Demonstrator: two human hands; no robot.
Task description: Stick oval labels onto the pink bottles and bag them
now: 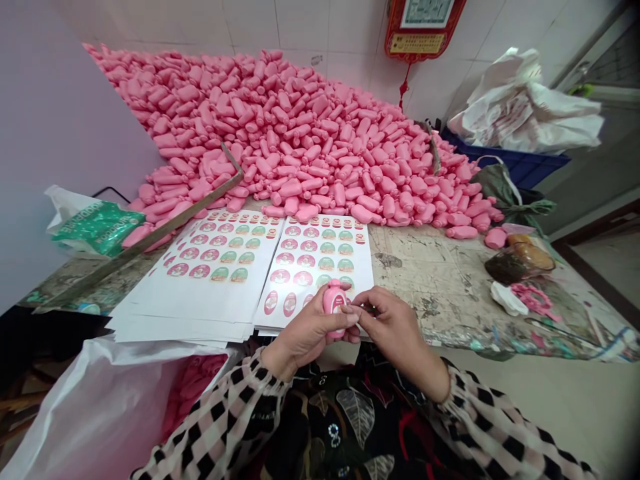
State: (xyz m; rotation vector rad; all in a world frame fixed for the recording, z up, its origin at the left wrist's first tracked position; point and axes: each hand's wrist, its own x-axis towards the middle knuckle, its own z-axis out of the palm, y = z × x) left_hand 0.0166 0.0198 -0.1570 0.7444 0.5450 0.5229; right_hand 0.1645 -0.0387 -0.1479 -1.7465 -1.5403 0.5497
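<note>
My left hand (310, 328) is wrapped round a small pink bottle (335, 301), held upright at the table's front edge. An oval pink label shows on the bottle's face. My right hand (387, 323) touches the bottle's right side, thumb and index finger pinched together; whatever lies between them is too small to make out. Just behind the hands lies a sheet of stickers (313, 257) with pink and green labels. Another stack of sticker sheets (187, 300) sits to its left.
A large heap of pink bottles (300, 133) fills the table's back. A wooden bar (165, 230) slants at left, near a green and white bag (95, 223). At right are a wrapped brown roll (520, 260) and blue crate (525, 163). An open white sack (100, 400) stands lower left.
</note>
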